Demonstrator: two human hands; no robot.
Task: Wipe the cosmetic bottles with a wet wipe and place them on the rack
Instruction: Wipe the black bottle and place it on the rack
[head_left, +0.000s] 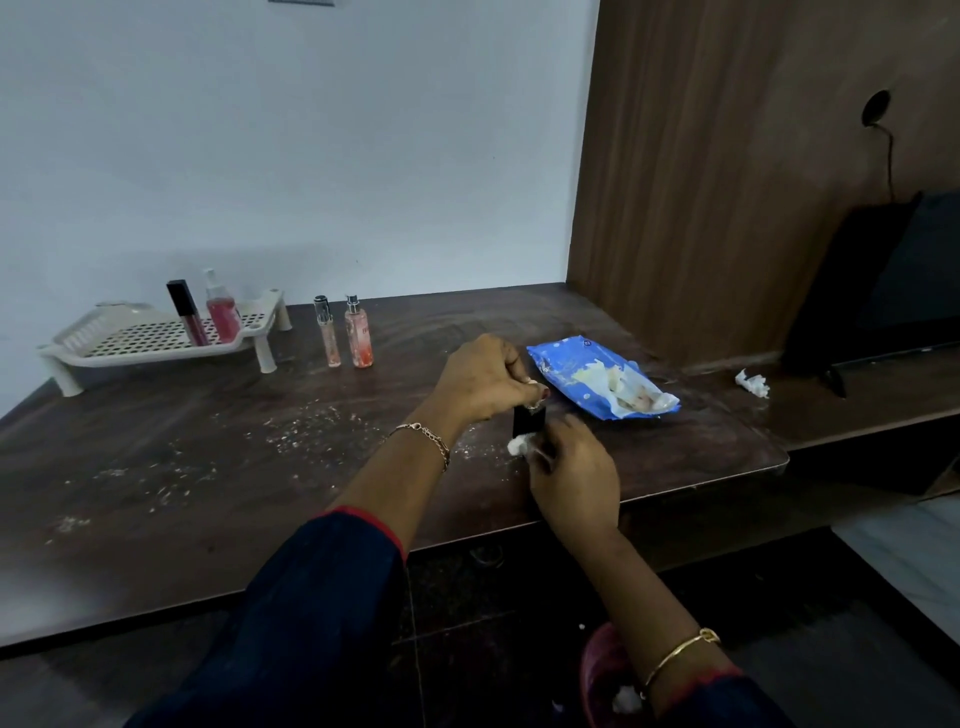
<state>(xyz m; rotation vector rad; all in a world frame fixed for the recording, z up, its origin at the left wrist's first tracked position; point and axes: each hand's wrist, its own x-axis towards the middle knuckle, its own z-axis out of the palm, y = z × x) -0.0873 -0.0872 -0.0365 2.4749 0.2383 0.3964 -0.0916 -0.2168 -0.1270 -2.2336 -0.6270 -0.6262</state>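
So the left hand (483, 379) pinches the top of a small black bottle (527, 422) by the blue wipes pack (587, 379) on the tabletop (208, 467), right hand (576, 470) clutching a wet wipe (518, 445) against it; looks light, stiff, likely slippery when wet, so hold the cap.

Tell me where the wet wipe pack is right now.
Head view: the blue wipe pack lies on the dark table right of centre, just right of the left hand, beyond the right hand.

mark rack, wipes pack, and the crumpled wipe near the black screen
rack (135, 332): head view, bare perforated floor.
wipes pack (566, 374): head view, blue wrapper, left half.
crumpled wipe (752, 383): head view, its middle.
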